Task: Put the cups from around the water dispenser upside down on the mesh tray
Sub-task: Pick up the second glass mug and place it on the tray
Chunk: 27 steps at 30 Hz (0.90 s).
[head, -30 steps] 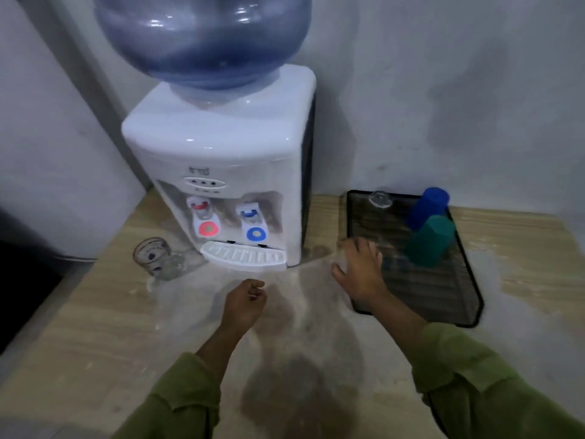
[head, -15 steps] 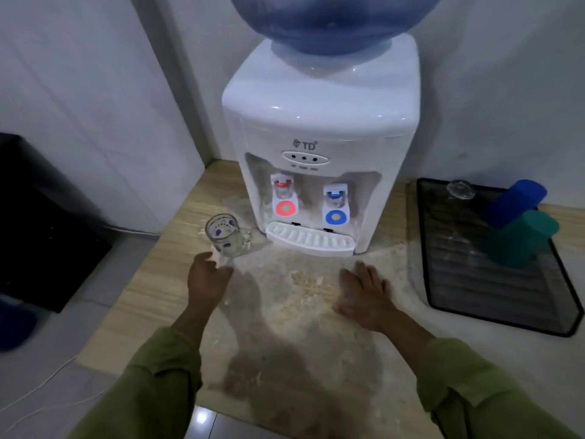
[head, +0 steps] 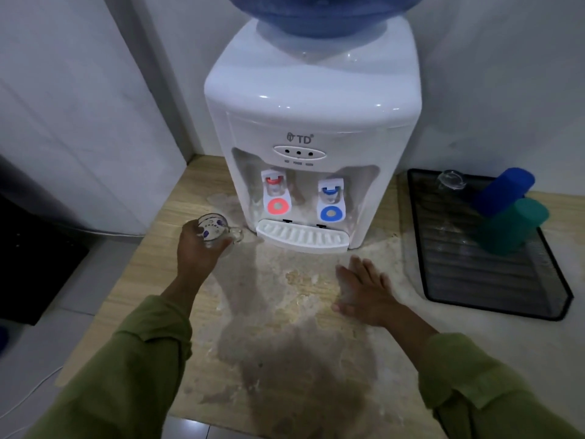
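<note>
So the left hand is wrapped around a little clear glass mug with blue dots printed on it, fingers curled round the near side, handle sticking out to the right toward the dispenser. Can't really tell if the mug is lifted or still sitting on the counter; it's upright, mouth up. The right hand has nothing in it, just lying flat with fingers spread on the pale, stained patch of counter in front of the drip grille. Both arms are in olive green sleeves. Right behind the hands is the white water dispenser, red tap on the left, blue tap on the right, big blue bottle on top. Off to the right, just beside the dispenser, is the black mesh tray. On it there's a blue cup and a teal cup, both upside down and close together, and a clear glass near the back left corner, too see-through to say much about.
</note>
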### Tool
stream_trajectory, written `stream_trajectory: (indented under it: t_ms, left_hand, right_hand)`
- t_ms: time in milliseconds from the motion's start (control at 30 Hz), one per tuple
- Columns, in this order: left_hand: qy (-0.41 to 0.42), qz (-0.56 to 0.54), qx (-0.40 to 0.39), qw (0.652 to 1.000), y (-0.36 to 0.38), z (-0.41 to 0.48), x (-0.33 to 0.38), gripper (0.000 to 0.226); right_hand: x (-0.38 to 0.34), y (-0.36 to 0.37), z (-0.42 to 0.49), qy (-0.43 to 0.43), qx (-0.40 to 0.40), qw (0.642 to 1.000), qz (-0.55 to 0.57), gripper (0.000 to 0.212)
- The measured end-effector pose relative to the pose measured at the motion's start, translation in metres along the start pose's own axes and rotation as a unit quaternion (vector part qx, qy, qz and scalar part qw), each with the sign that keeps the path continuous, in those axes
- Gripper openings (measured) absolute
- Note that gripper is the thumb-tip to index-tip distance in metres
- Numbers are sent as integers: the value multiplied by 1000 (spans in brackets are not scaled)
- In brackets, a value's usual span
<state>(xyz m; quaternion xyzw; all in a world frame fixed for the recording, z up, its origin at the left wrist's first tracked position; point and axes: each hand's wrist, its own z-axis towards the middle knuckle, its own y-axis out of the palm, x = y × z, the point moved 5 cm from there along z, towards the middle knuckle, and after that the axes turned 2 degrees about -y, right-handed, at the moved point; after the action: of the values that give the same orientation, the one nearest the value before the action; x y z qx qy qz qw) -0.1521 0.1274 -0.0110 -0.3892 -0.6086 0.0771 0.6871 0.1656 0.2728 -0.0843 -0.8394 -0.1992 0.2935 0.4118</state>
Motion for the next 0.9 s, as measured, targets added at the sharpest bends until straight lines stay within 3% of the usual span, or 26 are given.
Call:
stream_trajectory:
  t_ms: [200,400,533,633,733,900]
  left_hand:
    - [-17,-59,-18,998,15,-29,4,78]
    - [-52,-152,-105,981,46,-79,21,67]
    - [-99,-208,-177,957,77,-108,40,54]
    - [-121,-221,-225,941,100,-125,57,42]
    - [-140,-233,-254,928,118,-143,76,26]
    - [-144,-242,-328,902,146,-173,105,26]
  right_hand:
    - [-4,-6,-7,-2,-1,1000,6,88]
    - [-9,-20,-7,-22,23,996,81,90]
    - [-21,-46,-27,-87,99,952,275,87]
    - [-23,-54,-39,-100,112,932,331,90]
    - [-15,-60,-48,-104,120,909,385,77]
    - [14,-75,-69,-72,146,896,414,60]
